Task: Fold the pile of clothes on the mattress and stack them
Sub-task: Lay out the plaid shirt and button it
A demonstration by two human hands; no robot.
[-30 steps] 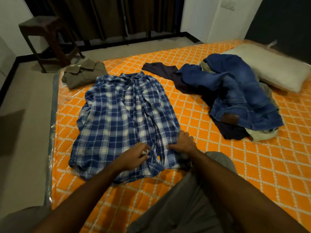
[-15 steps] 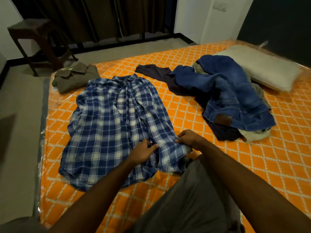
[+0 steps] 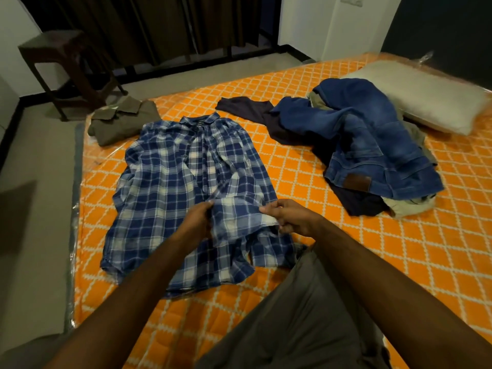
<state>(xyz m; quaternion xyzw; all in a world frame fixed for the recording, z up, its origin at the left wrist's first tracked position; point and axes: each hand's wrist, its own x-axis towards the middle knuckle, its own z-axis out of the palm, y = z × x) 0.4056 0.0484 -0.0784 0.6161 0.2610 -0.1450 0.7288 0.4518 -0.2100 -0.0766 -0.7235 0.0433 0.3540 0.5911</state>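
Note:
A blue and white plaid shirt [image 3: 183, 187] lies spread front-up on the orange patterned mattress [image 3: 306, 166], collar toward the far side. My left hand [image 3: 198, 223] and my right hand [image 3: 288, 217] each pinch the shirt's lower right hem, lifting a strip of cloth between them. To the right sits the unfolded pile: blue jeans [image 3: 372, 139] on top of dark and beige garments. A folded olive shirt [image 3: 122, 119] rests at the mattress's far left corner.
A white pillow [image 3: 431, 99] lies at the far right of the mattress. A dark wooden stool [image 3: 69, 67] stands on the floor beyond the left corner, with curtains behind it. My knee in grey trousers [image 3: 306, 315] rests on the near mattress.
Both hands have taken hold of the plaid shirt's lower right hem and raised it off the mattress; a second ago they lay low on the cloth.

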